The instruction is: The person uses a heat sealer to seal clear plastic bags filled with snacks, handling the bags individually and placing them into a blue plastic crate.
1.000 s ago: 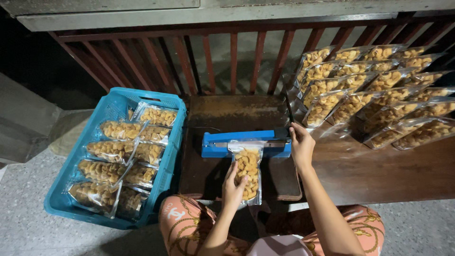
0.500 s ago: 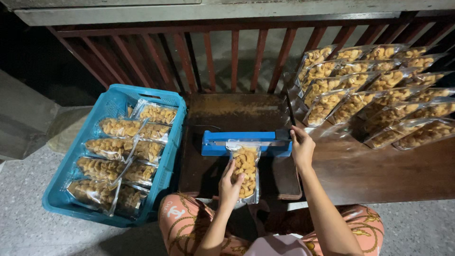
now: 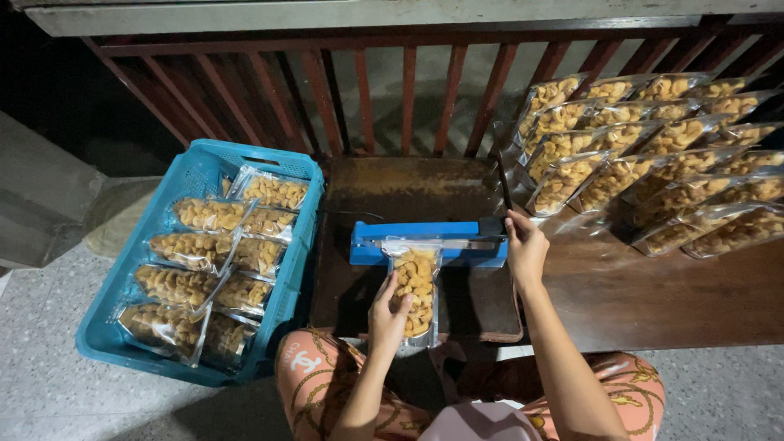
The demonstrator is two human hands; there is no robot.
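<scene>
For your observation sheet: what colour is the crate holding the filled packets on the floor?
The crate is light blue with mesh walls, as the head view shows.

a dark wooden bench (image 3: 653, 302) carries a brown board (image 3: 408, 192) with a blue heat sealer (image 3: 429, 242) on top, and rows of clear nut-filled bags (image 3: 645, 163) at its right end. on the speckled floor (image 3: 49, 384) beside it sits a blue crate (image 3: 192, 167) of filled bags.
</scene>
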